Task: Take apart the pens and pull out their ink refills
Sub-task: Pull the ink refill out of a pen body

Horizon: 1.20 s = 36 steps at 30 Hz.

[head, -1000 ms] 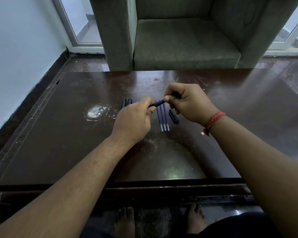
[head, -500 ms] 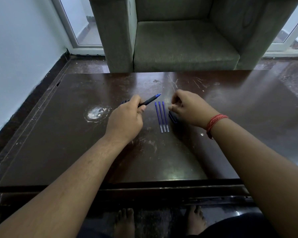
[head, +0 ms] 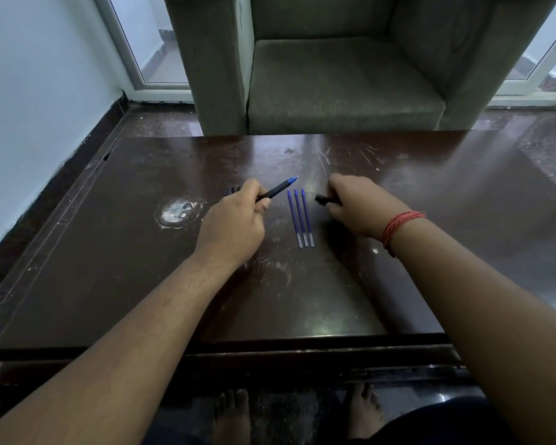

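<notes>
Left hand (head: 230, 224) was clenched round the barrel of a dark pen (head: 275, 190), just left of frame centre, with the blue tip of its ink refill (head: 292, 180) poking out of the open front end and aimed up and right. Right hand (head: 355, 205) was down on the table (head: 109, 268) just right of centre, fingers curled over a small black pen piece (head: 322, 199), probably the unscrewed nose cone; whether it was pinched or only resting under the fingers could not be told. Three pulled refills (head: 299, 220) lay side by side at centre, touching or nearly so, between the two hands. Dark pen parts (head: 232, 191) showed just past the left knuckles, mostly hidden. Risks, as judged: the refill sat loose in the tilted barrel and could slide back in or drop out if the barrel tipped. Round refills on a glossy top could roll if the right wrist brushed them while letting go of the cone. Black cone on the dark brown surface would be easy to lose. A spring, if fitted, could fly off at extraction; none was visible.
</notes>
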Tool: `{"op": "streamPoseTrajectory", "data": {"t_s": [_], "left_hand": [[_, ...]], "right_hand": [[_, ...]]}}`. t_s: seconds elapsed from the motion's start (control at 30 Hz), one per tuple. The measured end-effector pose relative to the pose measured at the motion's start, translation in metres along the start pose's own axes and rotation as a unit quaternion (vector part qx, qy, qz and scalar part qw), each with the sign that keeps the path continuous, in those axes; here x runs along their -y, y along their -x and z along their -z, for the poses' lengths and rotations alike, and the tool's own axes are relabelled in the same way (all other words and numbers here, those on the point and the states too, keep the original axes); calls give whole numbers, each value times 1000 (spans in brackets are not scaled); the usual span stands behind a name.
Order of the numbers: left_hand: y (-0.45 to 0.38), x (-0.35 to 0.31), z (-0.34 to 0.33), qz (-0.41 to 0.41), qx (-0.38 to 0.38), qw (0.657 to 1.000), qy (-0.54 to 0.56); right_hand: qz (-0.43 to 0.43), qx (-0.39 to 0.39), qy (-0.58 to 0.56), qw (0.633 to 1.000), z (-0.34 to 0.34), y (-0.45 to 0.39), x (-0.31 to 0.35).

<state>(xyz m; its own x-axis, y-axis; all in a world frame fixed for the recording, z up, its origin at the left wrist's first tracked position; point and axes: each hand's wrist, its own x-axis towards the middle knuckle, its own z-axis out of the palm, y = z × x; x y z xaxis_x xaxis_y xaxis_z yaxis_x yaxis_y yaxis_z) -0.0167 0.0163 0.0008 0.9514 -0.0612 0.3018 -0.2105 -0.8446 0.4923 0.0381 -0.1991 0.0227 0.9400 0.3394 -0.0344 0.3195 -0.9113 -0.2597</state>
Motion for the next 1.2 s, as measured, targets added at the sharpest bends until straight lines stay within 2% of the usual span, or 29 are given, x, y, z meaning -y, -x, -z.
{"op": "streamPoseTrajectory", "data": {"t_s": [0.1,0.17,0.23,0.33,0.67,0.77,0.93,1.07,1.2], "left_hand": [[-1,0,0,2,-1,1000,-4],[-1,-1,0,-1,-1,1000,-7],[0,-2,-1,-6,1,1000,-4],[0,-3,-1,-11,3,1000,-3],[2,-10,1,-29,10,1000,2],[2,-12,-1,-36,9,999,11],[3,-15,-3,-16,-11,998,55],[4,-21,-6,21,-31,996,80],[7,-28,-7,48,-42,992,107]], "right_hand": [[13,-119,-198,973,6,2,-1],[14,-129,-339,932,8,2,1],[15,-127,-409,904,7,1,2],[19,-127,-427,895,5,0,3],[33,-108,-416,902,4,2,8],[33,-97,-445,889,3,4,16],[10,-144,-538,831,-9,8,42],[-17,-182,-545,818,-13,8,58],[-34,-206,-519,829,-13,9,67]]}}
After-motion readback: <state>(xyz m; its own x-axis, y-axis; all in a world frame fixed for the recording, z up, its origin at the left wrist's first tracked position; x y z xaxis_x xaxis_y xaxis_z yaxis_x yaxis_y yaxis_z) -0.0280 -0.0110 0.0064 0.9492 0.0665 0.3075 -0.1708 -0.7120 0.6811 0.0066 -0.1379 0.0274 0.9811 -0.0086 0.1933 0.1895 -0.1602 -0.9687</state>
